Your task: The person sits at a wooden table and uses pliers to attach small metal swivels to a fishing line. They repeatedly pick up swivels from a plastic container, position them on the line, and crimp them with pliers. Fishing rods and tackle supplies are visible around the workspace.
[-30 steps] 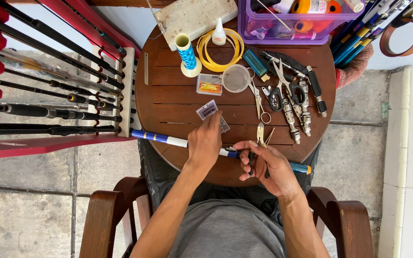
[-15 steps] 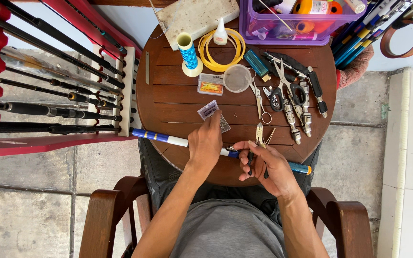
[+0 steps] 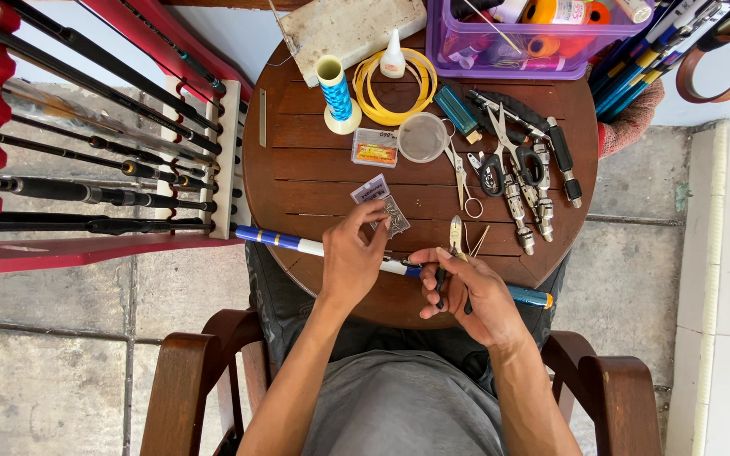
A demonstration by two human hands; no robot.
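Rod repair at round table (image 3: 314,181): fitting step in hand.
Rod (image 3: 297,243) lies across table's near edge. Left hand (image 3: 352,257) pinches rod mid-length; right hand (image 3: 466,287) grips pliers (image 3: 454,253) at it. Next move likely needs steady, precise pliers work.

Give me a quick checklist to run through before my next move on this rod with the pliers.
1. Rod lying across the round table: ok.
2. Left hand steadying the rod: ok, it rests on it.
3. Right hand gripping the pliers: ok.
4. Pliers tips on the right spot: cannot tell, too small to see.
5. Small packet within reach: ok, just beyond the left fingers.
6. Scissors and other tools apart from the hands: ok.
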